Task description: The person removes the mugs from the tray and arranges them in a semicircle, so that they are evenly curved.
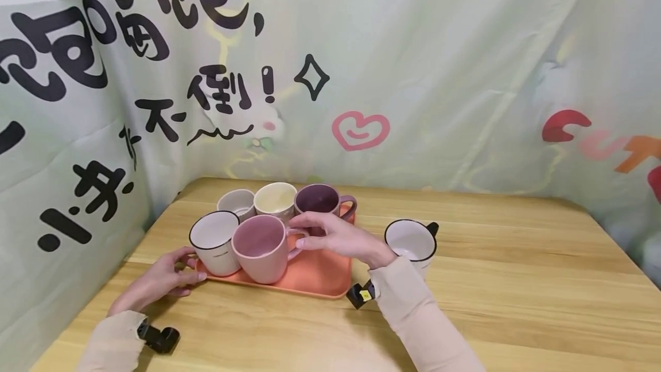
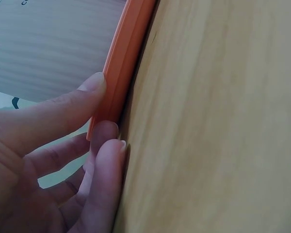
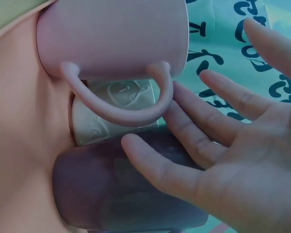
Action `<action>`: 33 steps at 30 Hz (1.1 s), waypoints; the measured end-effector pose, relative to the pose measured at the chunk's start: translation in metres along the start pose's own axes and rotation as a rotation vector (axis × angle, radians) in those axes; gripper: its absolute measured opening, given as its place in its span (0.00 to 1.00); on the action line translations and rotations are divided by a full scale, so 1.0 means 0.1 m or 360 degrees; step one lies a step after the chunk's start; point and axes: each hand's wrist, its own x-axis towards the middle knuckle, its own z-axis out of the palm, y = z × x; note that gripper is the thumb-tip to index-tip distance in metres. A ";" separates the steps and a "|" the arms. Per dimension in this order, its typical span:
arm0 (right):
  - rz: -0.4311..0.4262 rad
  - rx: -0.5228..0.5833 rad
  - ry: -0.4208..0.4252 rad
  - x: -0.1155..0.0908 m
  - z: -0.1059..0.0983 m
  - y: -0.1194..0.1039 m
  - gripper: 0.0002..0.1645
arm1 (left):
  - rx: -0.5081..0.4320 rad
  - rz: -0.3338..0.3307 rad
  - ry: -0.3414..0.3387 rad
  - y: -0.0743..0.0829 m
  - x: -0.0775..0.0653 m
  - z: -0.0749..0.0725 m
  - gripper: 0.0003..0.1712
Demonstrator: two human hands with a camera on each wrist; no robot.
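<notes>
An orange tray [image 1: 325,274] bears several mugs. My left hand [image 1: 160,277] holds the tray's front left corner, thumb on the rim and fingertips beneath the edge [image 2: 119,77]. Close to that hand stands a white mug with a dark rim [image 1: 219,257]. Beside it, at the tray's front, is an upright pink mug [image 1: 263,268], its handle [image 3: 121,115] turned right. My right hand [image 1: 335,237] is at this handle with fingers spread, one fingertip right by the loop and the thumb apart from it. Behind are a purple mug [image 1: 316,202], a cream mug [image 1: 275,205] and a pale grey mug [image 1: 236,204].
Right of the tray, a second white mug with a dark rim [image 1: 411,237] stands on the wooden table [image 1: 516,280], partly hidden by my right forearm. A printed curtain [image 1: 428,73] hangs behind the table and along its left side.
</notes>
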 end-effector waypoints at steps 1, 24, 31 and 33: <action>-0.0002 0.0002 0.0002 0.01 0.00 0.00 0.26 | -0.0006 -0.0001 0.0001 0.00 0.00 0.00 0.42; 0.0074 0.0504 0.0588 0.10 0.41 0.15 0.03 | -0.0003 0.0021 -0.0015 0.00 -0.01 0.00 0.41; 0.0036 0.0515 0.0545 0.02 0.18 -0.12 0.05 | 0.0016 0.0003 -0.0011 -0.01 -0.01 -0.02 0.41; 0.0057 0.0531 0.0539 -0.02 0.10 -0.21 0.06 | 0.0019 -0.0003 -0.0007 -0.01 -0.01 -0.02 0.42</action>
